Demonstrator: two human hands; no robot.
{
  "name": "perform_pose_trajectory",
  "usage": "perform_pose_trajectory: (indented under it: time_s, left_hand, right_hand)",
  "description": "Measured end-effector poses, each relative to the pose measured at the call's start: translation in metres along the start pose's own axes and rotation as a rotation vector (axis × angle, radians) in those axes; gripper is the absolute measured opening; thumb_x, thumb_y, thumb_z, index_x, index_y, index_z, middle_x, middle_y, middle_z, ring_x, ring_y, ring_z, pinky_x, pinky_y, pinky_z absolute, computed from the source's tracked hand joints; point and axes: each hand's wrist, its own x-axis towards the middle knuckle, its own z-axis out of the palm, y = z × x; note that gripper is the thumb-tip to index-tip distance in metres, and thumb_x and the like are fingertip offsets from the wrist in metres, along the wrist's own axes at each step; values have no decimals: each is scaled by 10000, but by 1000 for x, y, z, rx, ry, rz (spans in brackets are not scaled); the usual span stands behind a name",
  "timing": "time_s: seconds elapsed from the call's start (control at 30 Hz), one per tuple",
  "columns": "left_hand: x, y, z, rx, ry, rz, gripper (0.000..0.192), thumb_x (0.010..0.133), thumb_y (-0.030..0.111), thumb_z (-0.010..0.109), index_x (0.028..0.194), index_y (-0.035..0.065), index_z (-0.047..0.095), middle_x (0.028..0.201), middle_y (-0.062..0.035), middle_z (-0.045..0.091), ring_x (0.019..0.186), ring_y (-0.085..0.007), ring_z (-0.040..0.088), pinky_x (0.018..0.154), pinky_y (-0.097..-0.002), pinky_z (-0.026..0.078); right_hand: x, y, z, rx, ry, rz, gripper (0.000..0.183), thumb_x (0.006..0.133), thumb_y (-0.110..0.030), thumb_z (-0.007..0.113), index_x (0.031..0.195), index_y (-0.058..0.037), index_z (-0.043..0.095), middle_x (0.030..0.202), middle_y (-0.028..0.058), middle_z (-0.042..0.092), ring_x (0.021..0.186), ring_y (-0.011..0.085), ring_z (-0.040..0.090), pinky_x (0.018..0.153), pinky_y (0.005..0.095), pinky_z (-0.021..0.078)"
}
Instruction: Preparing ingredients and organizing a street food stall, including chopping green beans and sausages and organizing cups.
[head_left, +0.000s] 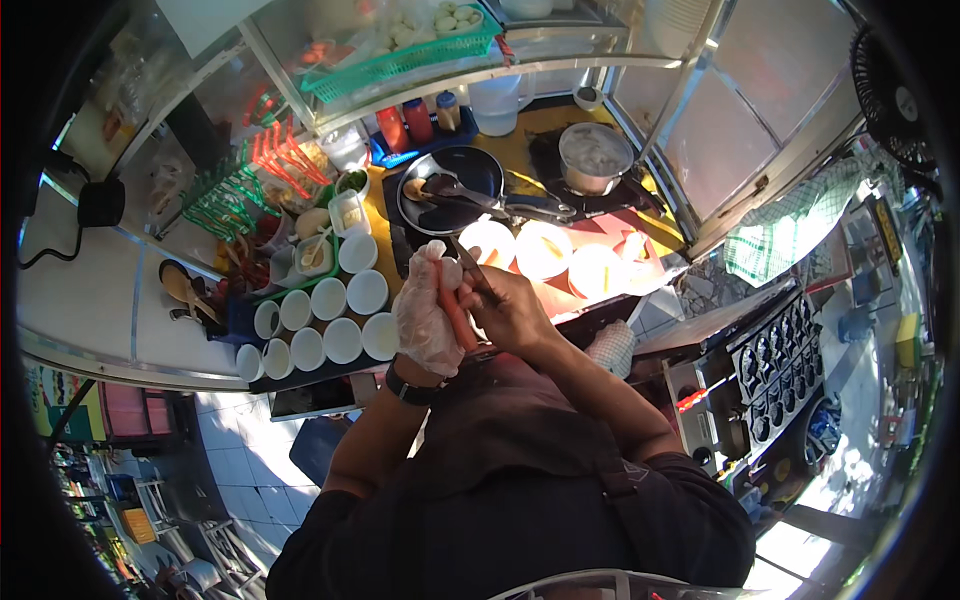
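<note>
My left hand (424, 319), in a clear plastic glove, is closed around a long orange-red sausage (454, 311). A pale round piece (451, 273) shows at its fingertips; what it is cannot be told. My bare right hand (512, 307) grips a knife (471, 266), its blade pointing up and left beside the sausage. Directly beyond both hands, a black frying pan (450, 180) holds a wooden utensil and a dark ladle. White round bowls (487, 244) stand in bright sun on a red board just past my right hand.
Several white cups (343, 340) stand in rows at the left, by a tray of small containers (311, 259). A metal pot (595, 157) sits at the back right. Sauce bottles (418, 121) and a clear pitcher (495, 105) stand behind the pan. A metal-framed glass case (480, 73) edges the counter.
</note>
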Motion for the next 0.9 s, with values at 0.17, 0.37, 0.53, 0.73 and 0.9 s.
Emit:
perform_pose_trajectory:
  time_s: [0.17, 0.37, 0.53, 0.73, 0.9]
  left_hand:
    - [5, -39, -9, -61, 23, -188, 322, 1113, 285, 529, 1382, 108, 541, 1186, -51, 652, 983, -152, 641, 866, -240, 560]
    - [1, -83, -5, 466, -6, -306, 153, 1090, 149, 577, 1204, 59, 625, 1134, -59, 648, 998, -166, 636, 954, -340, 561]
    - [10, -104, 9, 534, -110, -354, 325, 1065, 296, 643, 1248, 30, 603, 1063, -54, 671, 896, -129, 652, 789, -283, 560]
    - [20, -128, 2, 532, -139, -350, 271, 1071, 161, 605, 1264, -29, 587, 1021, -41, 642, 865, -108, 590, 822, -279, 538]
    - [22, -132, 17, 573, -205, -327, 302, 1073, 146, 592, 1310, -41, 578, 1045, -44, 651, 875, -94, 604, 861, -265, 543]
  right_hand:
    - [0, 7, -44, -282, 130, -247, 238, 846, 36, 711, 1061, -50, 656, 1078, 123, 668, 845, 326, 702, 753, 399, 554]
    - [-10, 12, -107, -488, 42, -211, 252, 815, 19, 740, 1026, -69, 632, 1279, 87, 678, 903, 335, 737, 706, 419, 606]
    - [-15, 14, -137, -557, 81, -278, 219, 845, -9, 740, 1017, -47, 609, 1397, 104, 640, 921, 364, 739, 690, 421, 607]
    - [-26, 22, -158, -578, 74, -233, 190, 828, 45, 679, 982, -34, 601, 1466, 133, 592, 943, 374, 741, 697, 437, 606]
    - [-37, 18, -169, -774, 126, -240, 212, 819, 34, 671, 1001, -37, 589, 1350, 141, 663, 948, 373, 738, 730, 428, 600]
